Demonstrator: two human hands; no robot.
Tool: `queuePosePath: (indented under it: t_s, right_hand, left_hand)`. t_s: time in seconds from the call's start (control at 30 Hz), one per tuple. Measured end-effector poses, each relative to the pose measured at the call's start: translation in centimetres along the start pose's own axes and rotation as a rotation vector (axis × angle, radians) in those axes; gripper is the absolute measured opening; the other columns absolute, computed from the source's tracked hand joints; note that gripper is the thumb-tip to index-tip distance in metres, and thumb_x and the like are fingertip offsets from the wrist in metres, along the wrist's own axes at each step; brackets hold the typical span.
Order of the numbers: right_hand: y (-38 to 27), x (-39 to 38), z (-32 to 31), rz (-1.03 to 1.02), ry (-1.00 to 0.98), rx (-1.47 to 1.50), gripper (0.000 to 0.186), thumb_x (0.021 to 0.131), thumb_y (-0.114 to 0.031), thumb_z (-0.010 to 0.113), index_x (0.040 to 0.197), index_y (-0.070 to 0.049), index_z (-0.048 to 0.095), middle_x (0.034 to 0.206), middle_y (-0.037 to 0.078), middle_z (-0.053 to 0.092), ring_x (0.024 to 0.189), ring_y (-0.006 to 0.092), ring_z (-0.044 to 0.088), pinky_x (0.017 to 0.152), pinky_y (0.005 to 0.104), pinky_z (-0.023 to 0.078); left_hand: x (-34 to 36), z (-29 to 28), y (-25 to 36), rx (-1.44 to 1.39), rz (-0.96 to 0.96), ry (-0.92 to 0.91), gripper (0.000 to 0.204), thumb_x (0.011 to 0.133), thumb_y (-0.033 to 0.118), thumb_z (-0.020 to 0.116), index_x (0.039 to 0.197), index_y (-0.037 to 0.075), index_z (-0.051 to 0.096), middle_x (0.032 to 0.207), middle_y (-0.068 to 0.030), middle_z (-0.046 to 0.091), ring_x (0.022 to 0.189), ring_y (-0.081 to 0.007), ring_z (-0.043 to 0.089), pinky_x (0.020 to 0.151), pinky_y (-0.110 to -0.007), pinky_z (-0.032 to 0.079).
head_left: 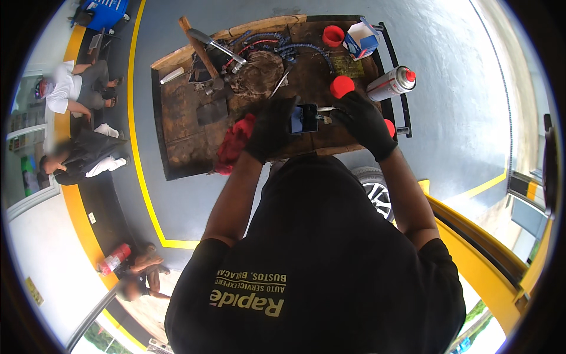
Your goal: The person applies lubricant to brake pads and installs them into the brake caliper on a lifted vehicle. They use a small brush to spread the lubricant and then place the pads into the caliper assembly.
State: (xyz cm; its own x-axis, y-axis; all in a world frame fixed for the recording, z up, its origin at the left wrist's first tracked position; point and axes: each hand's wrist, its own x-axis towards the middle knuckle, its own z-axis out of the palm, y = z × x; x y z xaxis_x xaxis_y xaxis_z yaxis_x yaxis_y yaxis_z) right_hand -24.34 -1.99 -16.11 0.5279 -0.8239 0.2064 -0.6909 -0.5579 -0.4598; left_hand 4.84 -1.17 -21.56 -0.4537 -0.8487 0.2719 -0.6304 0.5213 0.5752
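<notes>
Both my hands wear black gloves and work over a worn wooden worktop [177,118]. My left hand [271,133] grips a small dark rectangular part [305,118] with a bluish face. My right hand [362,121] pinches a thin metal piece [325,109] against that part's right edge. A red rag [234,144] lies bunched just left of my left wrist; whether the hand touches it I cannot tell. A red cap [342,86] stands just beyond my right hand.
On the worktop lie a silver spray can with a red top [391,84], a blue and white box [361,36], another red cap [333,35], a hammer [200,50], metal tools and blue cables [283,44]. A car wheel [374,186] sits below. People sit at left by a fire extinguisher [115,258].
</notes>
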Motion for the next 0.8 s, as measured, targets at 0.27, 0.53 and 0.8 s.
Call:
queuePosePath:
  t_s: [0.27,0.53,0.8]
  right_hand:
    - [1.8,1.1,3.7,-0.223,-0.025,-0.259,0.027,0.093,-0.019,0.071,0.118,-0.013,0.074,0.120,0.007,0.069,0.119,0.0282,0.063,0.097,0.0419,0.058]
    - [0.8,1.4,3.3,-0.128,-0.011,-0.092,0.027,0.093,-0.020,0.072,0.118,-0.010,0.073,0.117,0.010,0.068,0.116,0.0322,0.065,0.090,0.0447,0.059]
    - [-0.3,2.3,2.5,-0.010,0.039,0.010,0.019,0.098,-0.021,0.069,0.112,-0.009,0.074,0.108,0.012,0.073,0.097,0.0351,0.073,0.079,0.0468,0.060]
  left_hand:
    - [0.0,1.0,-0.6,0.088,0.036,0.006,0.080,0.080,0.034,0.083,0.149,0.005,0.056,0.137,-0.0190,0.062,0.128,-0.0411,0.057,0.109,-0.053,0.047]
    - [0.0,1.1,0.0,0.061,0.040,0.023,0.078,0.070,0.023,0.088,0.141,0.005,0.060,0.130,-0.0171,0.064,0.120,-0.0398,0.060,0.106,-0.052,0.049]
    - [0.0,0.6,0.6,0.056,0.061,0.062,0.083,0.066,0.022,0.089,0.143,0.006,0.059,0.130,-0.0154,0.064,0.121,-0.0375,0.060,0.109,-0.050,0.048]
